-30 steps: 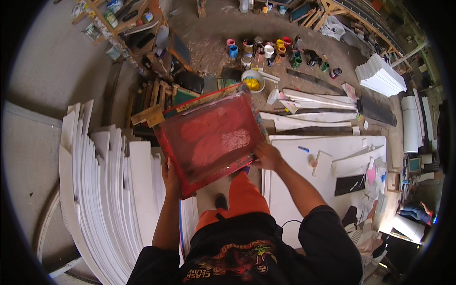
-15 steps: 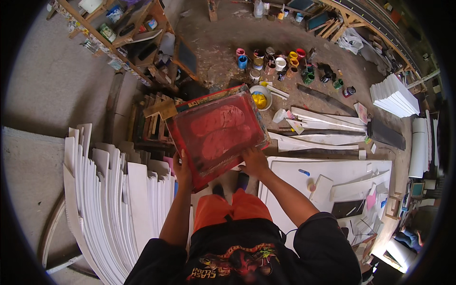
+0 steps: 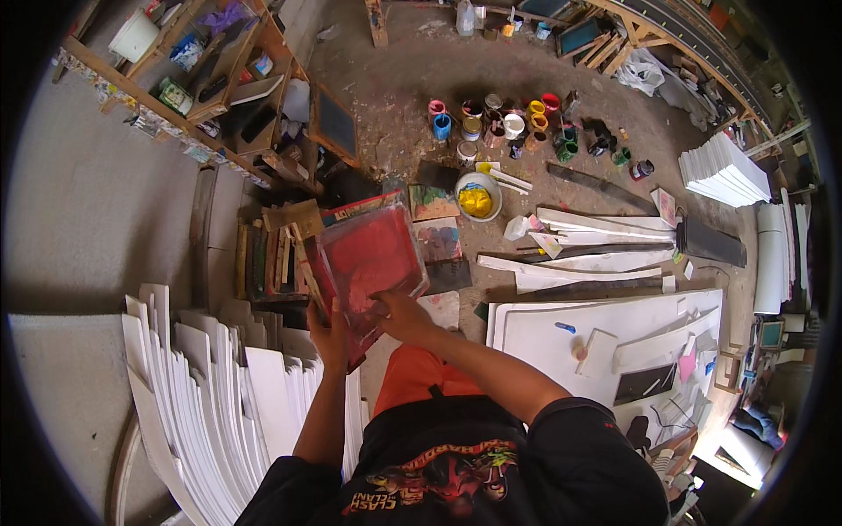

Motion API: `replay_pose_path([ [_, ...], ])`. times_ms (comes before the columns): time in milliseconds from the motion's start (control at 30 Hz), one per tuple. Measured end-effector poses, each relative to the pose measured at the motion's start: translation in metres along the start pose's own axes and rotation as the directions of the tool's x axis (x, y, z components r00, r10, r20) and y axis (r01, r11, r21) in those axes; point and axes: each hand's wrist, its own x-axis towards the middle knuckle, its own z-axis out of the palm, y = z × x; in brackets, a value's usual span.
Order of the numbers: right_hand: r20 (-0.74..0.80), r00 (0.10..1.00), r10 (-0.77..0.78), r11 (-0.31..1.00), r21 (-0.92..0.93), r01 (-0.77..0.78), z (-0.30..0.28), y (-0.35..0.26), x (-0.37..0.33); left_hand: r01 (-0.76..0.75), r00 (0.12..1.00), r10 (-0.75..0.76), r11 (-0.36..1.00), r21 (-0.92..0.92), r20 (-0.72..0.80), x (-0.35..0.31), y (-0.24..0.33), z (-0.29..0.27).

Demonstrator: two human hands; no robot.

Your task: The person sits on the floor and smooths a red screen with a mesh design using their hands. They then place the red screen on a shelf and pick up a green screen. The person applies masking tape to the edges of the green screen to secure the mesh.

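Observation:
A red screen-printing frame, with paler shapes on its mesh, is tilted in front of me. My left hand is closed on its lower left edge, with some of the fingers hidden behind it. Over the lower right part of the mesh lies my right hand, fingers bent and apart, tips against the red surface. Just beyond the frame's left side stands a rack of wooden frames, which it partly covers.
White boards stand upright at my left. A white-topped table with offcuts and a blue cutter is at right. Ahead on the floor are open paint cans and a bucket with yellow contents. Wooden shelving rises at far left.
The printing frame has moved left and tilted more steeply. My right hand has shifted from its near right edge onto the mesh. My left hand still holds the left edge.

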Motion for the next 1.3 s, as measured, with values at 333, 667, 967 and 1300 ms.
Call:
replay_pose_path([
  [333,-0.152,0.968,0.201,0.939,0.31,-0.146,0.009,-0.061,0.153,-0.116,0.983,0.06,0.937,0.329,0.175,0.087,-0.019,0.034],
  [667,-0.173,0.944,0.282,0.939,0.25,-0.235,-0.062,-0.005,0.297,-0.208,0.907,-0.023,0.844,0.494,0.42,0.192,0.05,0.085],
  [967,-0.116,0.945,0.305,0.892,0.382,-0.241,-0.082,0.129,0.509,-0.105,0.956,-0.045,0.868,0.485,0.289,0.348,0.022,0.181],
  [1300,-0.011,0.871,0.49,0.854,-0.193,-0.483,-0.094,0.245,0.703,-0.132,0.814,-0.193,0.856,0.499,0.548,0.531,-0.013,0.334],
])
